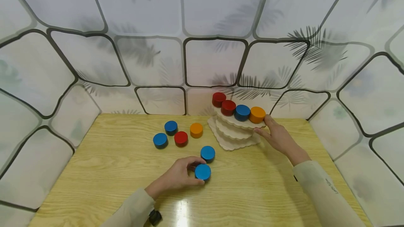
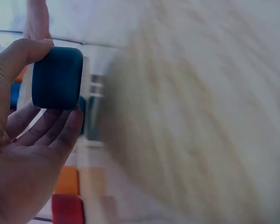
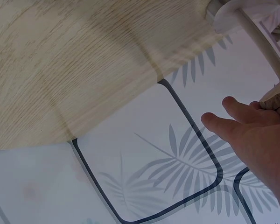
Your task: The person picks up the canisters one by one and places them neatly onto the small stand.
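Observation:
My left hand (image 1: 181,174) pinches a round blue disc (image 1: 203,172) between thumb and fingers over the near part of the table. In the left wrist view the thumb lies on one side of this blue disc (image 2: 58,78) and the fingertips on the other. Just beyond it sits another blue disc (image 1: 207,153). My right hand (image 1: 280,137) holds the right edge of the top tier of a pale wooden tiered stand (image 1: 234,134) with scalloped edges. A row on that tier has two red discs (image 1: 228,108), a blue disc (image 1: 242,112) and an orange disc (image 1: 257,115).
Left of the stand lie two blue discs (image 1: 160,140), a red disc (image 1: 181,139) and an orange disc (image 1: 196,130). A patterned backdrop (image 1: 214,62) rises behind the wooden table (image 1: 110,171) and along its sides. A small black object (image 1: 155,217) shows by the left sleeve.

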### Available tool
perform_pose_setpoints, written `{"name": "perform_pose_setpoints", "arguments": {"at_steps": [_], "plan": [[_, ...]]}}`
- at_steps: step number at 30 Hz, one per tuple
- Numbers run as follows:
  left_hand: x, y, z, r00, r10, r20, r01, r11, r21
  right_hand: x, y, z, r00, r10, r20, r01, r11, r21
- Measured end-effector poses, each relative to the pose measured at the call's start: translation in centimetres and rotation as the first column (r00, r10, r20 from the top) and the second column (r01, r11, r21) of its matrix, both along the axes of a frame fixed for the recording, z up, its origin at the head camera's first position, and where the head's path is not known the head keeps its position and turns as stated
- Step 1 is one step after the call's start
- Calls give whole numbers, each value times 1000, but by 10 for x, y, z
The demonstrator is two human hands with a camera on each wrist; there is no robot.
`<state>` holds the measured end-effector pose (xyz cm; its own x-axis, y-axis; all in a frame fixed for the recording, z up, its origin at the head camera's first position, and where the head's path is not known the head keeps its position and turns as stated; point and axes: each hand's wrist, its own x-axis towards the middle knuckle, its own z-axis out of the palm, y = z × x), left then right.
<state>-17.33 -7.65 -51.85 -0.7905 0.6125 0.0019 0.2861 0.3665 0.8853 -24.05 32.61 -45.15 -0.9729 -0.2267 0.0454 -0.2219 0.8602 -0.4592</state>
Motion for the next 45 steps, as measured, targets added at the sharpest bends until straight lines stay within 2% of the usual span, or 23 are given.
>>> {"name": "perform_pose_setpoints", "arguments": {"at_steps": [7, 13, 18, 29, 38, 45], "plan": [[-3, 13, 21, 999, -30, -18, 31, 999, 45, 1, 0, 0, 1000, -9, 25, 8, 1000, 7], [-11, 28, 33, 1000, 12, -22, -10, 998, 70, 3, 0, 2, 998, -23, 64, 22, 1000, 16], [-17, 44, 34, 998, 55, -26, -53, 996, 68, 4, -1, 3, 998, -28, 63, 26, 999, 24], [-24, 74, 38, 993, 118, -18, -115, 988, 102, 0, -1, 1, 1000, 0, -7, 0, 1000, 13], [-33, 91, 39, 988, 149, 42, -154, 971, 184, 3, -2, 3, 999, -13, 34, 13, 1000, 18], [-38, 104, 40, 980, 192, 52, -198, 964, 178, 2, -2, 3, 1000, -6, 7, 6, 1000, 15]]}}
